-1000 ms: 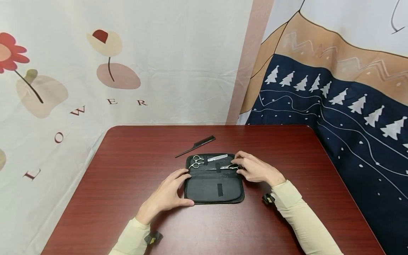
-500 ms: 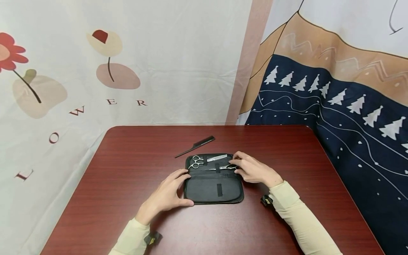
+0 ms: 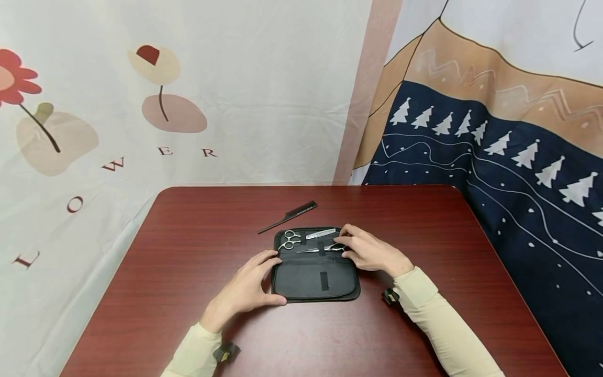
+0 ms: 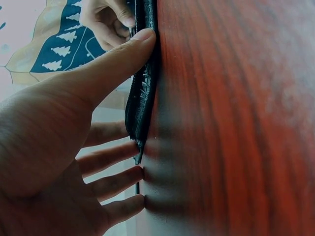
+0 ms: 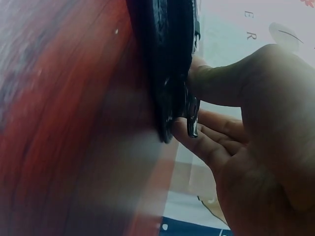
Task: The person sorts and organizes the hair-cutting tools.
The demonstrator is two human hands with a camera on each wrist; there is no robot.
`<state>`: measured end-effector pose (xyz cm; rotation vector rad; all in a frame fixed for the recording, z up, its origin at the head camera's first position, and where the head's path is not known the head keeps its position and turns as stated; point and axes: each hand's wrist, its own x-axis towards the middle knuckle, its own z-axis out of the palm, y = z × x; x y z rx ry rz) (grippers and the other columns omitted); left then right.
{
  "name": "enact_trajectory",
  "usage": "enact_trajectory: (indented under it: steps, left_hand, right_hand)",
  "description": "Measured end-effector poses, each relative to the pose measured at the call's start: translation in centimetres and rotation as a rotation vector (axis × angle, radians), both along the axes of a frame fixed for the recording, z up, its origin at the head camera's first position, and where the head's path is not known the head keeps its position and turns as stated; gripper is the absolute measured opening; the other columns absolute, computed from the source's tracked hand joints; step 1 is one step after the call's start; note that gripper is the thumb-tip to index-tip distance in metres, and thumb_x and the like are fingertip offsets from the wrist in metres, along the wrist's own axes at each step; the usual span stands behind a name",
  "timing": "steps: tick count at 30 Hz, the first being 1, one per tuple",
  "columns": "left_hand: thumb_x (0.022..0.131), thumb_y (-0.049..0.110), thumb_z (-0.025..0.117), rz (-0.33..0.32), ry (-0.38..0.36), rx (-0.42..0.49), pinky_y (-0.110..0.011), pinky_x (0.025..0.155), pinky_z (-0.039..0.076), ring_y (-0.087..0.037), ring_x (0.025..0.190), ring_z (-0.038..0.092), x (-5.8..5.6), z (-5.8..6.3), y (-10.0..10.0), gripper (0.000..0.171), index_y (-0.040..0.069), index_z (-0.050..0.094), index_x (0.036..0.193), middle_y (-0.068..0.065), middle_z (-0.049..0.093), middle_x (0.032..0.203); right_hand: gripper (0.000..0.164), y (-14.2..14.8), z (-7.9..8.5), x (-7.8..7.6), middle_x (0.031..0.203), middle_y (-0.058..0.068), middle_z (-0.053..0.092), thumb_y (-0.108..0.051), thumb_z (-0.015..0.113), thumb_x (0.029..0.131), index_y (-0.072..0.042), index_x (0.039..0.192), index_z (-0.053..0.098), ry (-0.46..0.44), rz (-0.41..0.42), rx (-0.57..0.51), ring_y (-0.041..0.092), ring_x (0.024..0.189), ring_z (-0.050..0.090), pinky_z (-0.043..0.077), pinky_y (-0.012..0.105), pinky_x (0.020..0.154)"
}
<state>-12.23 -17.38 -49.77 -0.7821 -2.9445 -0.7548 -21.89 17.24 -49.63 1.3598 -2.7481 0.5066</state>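
Note:
A black zip case (image 3: 301,283) lies unfolded on the table. My right hand (image 3: 374,252) pinches the handle end of a pair of scissors (image 3: 308,251) at the case's right side. Their slim blades point left and pass under a black elastic loop (image 3: 322,248). Above them, a second pair of scissors (image 3: 289,240) with a broad bright blade sits in another loop, its finger rings to the left. My left hand (image 3: 245,287) rests spread along the case's left edge, its thumb (image 4: 140,44) on the front corner. The right fingers partly cover the held scissors' rings.
A black tail comb (image 3: 300,210) lies behind the case, its thin tail pointing left. An elastic loop (image 3: 324,281) on the case's near flap holds nothing. The reddish-brown table (image 3: 202,220) reaches back to printed curtains (image 3: 264,104).
My right hand has moved left with the scissors, whose blades reach farther through the elastic loop. The left hand, the case and the comb have stayed in place.

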Motion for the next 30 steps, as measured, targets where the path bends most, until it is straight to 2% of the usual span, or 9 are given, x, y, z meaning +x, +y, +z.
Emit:
enact_trajectory:
  steps: [10,19,30]
  left_hand:
    - [0.064,0.051,0.093,-0.011,0.026,0.009,-0.056,0.108,0.042,-0.032,0.138,0.043,0.0,0.0,0.1,0.095,-0.003,0.064,0.136,-0.017,0.053,0.147]
    - [0.064,0.052,0.093,0.001,-0.004,0.008,-0.055,0.109,0.042,-0.031,0.140,0.041,-0.1,-0.1,0.2,0.096,-0.002,0.063,0.138,-0.016,0.052,0.149]
    - [0.065,0.056,0.091,-0.016,0.035,-0.001,-0.054,0.109,0.043,-0.030,0.136,0.045,-0.2,-0.4,0.0,0.093,0.000,0.065,0.135,-0.016,0.054,0.146]
  right_hand:
    - [0.034,-0.9,-0.1,0.0,0.118,0.011,0.061,-0.009,0.076,0.091,0.000,0.123,0.074,0.063,0.042,0.001,0.018,0.103,0.055,0.054,0.034,0.085]
    - [0.036,-1.9,-0.1,0.0,0.121,0.011,0.059,-0.010,0.074,0.093,-0.001,0.128,0.072,0.042,0.049,0.020,0.017,0.104,0.051,0.052,0.034,0.085]
    - [0.039,-3.0,-0.3,0.1,0.121,0.010,0.058,-0.010,0.074,0.093,0.000,0.130,0.071,0.074,0.075,0.047,0.018,0.104,0.050,0.050,0.032,0.086]
